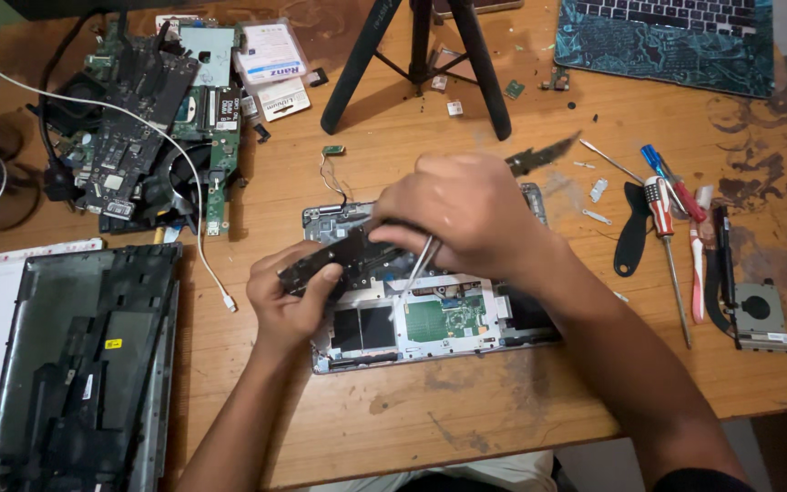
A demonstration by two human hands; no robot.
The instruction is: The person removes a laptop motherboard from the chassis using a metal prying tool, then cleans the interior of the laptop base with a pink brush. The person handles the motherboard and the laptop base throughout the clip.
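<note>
While both forearms rise from the bottom edge of the view, the two hands meet over an opened laptop base (430, 319) that lies at the centre of the wooden table (503, 401). The left hand (291, 296) comes in from six o'clock, wrist nearly straight, thumb on top and fingers curled underneath, clamped around the near end of a long black component (343, 255) lifted off the base and tilted, its far end pointing toward two o'clock. The right hand (462, 214) enters from five o'clock, its forearm slanting across the base's right corner, wrist bent so the knuckles face up. Its fingers are bunched downward, pinching thin metal tweezers (419, 264) whose tips reach toward seven o'clock, down into the base just beside the black component. Below the tips sit a green circuit board (444, 319) and two dark rectangular patches.

At three o'clock from the right hand lie a black pry tool (632, 232), a red-and-white-handled screwdriver (667, 241), a blue-handled screwdriver (662, 169) and, farther out, a small cooling fan (760, 314). Black tripod legs (421, 55) stand at twelve o'clock, with a patterned laptop (667, 41) at one o'clock. Stacked circuit boards (152, 118) crowd ten o'clock, crossed by a white cable (184, 200), and a stripped laptop shell (84, 364) fills eight o'clock.
</note>
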